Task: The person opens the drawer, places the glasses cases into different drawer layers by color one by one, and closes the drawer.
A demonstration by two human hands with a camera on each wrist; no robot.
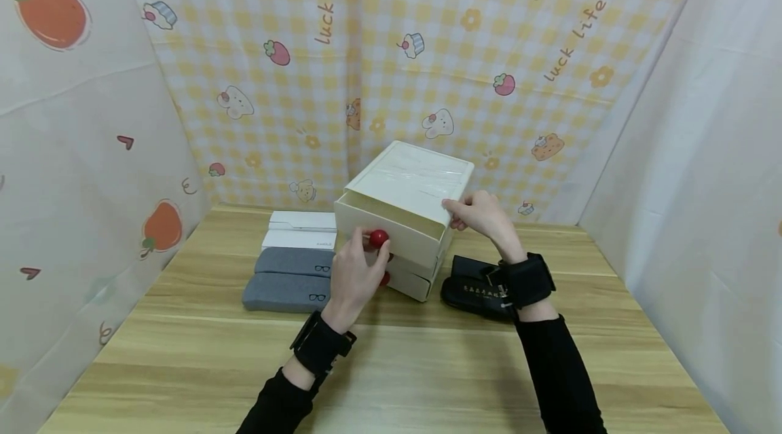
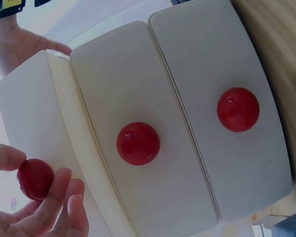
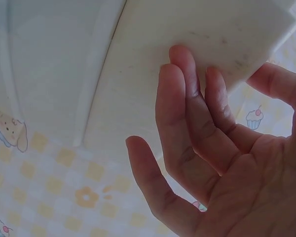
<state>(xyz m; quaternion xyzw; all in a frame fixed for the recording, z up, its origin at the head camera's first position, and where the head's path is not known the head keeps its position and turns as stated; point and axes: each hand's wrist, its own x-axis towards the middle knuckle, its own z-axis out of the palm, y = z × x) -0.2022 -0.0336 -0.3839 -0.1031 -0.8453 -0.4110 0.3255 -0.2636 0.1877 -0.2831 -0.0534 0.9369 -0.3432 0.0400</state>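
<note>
A cream cabinet (image 1: 415, 172) with three drawers stands on the table. Its top drawer (image 1: 351, 202) sticks partway out, with a gap behind the front. My left hand (image 1: 353, 278) pinches that drawer's round red knob (image 2: 35, 178) between thumb and fingers. Below it, the middle knob (image 2: 138, 143) and bottom knob (image 2: 238, 109) are on drawers that sit closed. At the cabinet's right upper edge is my right hand (image 1: 487, 217), thumb at the top edge. Its other fingers (image 3: 172, 98) lie loosely bent against the side panel. The inside of the drawer is mostly hidden.
Left of the cabinet lie two grey glasses cases (image 1: 284, 291) and white cases (image 1: 299, 230) behind them. Black cases (image 1: 473, 295) lie to its right, partly behind my right wrist. A checked curtain (image 1: 305, 81) hangs behind the wooden table (image 1: 201, 366).
</note>
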